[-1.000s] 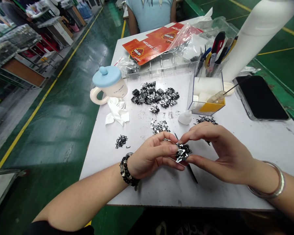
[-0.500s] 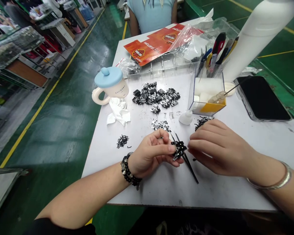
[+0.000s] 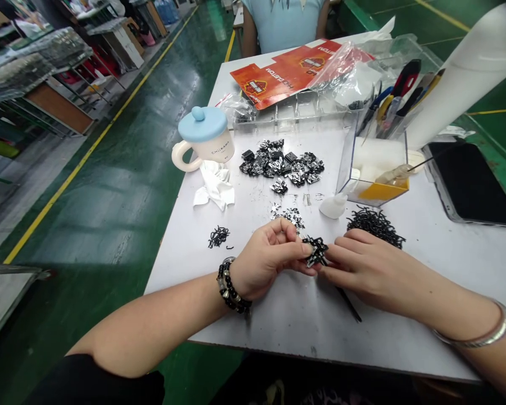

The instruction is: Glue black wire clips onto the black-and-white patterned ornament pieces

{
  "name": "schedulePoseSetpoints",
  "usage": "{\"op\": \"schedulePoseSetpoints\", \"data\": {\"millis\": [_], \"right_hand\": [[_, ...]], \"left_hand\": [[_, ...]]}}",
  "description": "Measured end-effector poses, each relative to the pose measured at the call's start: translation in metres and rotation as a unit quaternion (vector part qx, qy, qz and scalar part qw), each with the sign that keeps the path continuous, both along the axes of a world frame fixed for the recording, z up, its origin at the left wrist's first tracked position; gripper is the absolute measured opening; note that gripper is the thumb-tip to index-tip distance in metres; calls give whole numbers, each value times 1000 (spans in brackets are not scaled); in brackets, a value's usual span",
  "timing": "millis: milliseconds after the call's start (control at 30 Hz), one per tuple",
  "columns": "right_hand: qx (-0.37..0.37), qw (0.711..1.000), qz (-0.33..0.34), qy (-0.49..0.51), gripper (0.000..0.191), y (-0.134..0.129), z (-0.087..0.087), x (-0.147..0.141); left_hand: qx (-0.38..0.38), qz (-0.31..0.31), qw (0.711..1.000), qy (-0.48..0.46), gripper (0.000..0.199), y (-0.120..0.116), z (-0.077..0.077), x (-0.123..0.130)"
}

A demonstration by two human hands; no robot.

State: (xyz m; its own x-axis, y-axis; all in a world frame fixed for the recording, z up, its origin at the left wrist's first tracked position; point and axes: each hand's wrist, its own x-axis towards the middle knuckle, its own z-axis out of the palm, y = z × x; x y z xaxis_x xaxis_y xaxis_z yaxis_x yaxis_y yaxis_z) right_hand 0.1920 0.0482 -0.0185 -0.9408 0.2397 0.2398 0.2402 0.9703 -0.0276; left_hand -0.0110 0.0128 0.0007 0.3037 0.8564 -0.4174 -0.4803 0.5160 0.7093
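Observation:
Between thumb and fingers, my left hand (image 3: 274, 253) pinches a small black and silver part (image 3: 316, 251). My right hand (image 3: 362, 267) is closed at the right side of that part, its fingertips touching it; whether it also holds something small is hidden. Black tweezers (image 3: 349, 304) lie on the table beneath the hands, partly covered. Small silver pieces (image 3: 293, 217) are scattered just beyond my left hand. Behind my right hand is a heap of short black curved pieces (image 3: 375, 225). A smaller heap of them (image 3: 219, 237) lies at the left.
Black and silver parts (image 3: 278, 163) are piled mid-table. Around them stand a lidded mug (image 3: 213, 140), a white tissue (image 3: 216, 187), a small white bottle (image 3: 334, 206), a clear tool holder (image 3: 375, 191) and a phone (image 3: 476, 183). Across the table sits a person (image 3: 284, 25).
My right hand has come in against the part and no longer stands apart from it. The head view has shifted, and more of the right heap of black pieces shows.

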Motion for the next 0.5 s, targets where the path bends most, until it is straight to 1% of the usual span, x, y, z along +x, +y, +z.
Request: {"op": "schedulePoseSetpoints", "data": {"millis": [100,167,233,267,300,333,367,400,433,467,500], "right_hand": [[-12,1000,-2,2,27,3,3,5],[-37,999,-8,21,27,6,9,11],[-89,992,-26,81,21,5,18,16],[-130,981,-50,135,19,3,24,17],[-177,957,-85,216,18,1,29,17],[-240,916,-141,289,19,-3,33,16],[-285,862,-189,375,20,-6,35,15],[-331,814,-225,421,21,-9,36,12],[-371,795,-206,434,21,-10,35,10],[-396,784,-196,436,21,-11,32,7],[-413,786,-183,422,20,-11,29,6]], "left_hand": [[-3,30,999,34,30,1,-1,0],[1,51,997,53,30,2,-3,-1],[10,67,996,64,29,3,-4,-2],[13,72,995,66,29,3,-5,-2],[14,73,995,66,28,4,-6,-2],[14,72,995,66,27,4,-6,-2],[14,69,995,65,27,4,-7,-1],[12,65,996,65,27,3,-7,-1],[11,61,996,65,27,3,-7,0],[10,57,996,66,26,2,-7,1],[9,53,996,66,26,2,-7,1]]}}
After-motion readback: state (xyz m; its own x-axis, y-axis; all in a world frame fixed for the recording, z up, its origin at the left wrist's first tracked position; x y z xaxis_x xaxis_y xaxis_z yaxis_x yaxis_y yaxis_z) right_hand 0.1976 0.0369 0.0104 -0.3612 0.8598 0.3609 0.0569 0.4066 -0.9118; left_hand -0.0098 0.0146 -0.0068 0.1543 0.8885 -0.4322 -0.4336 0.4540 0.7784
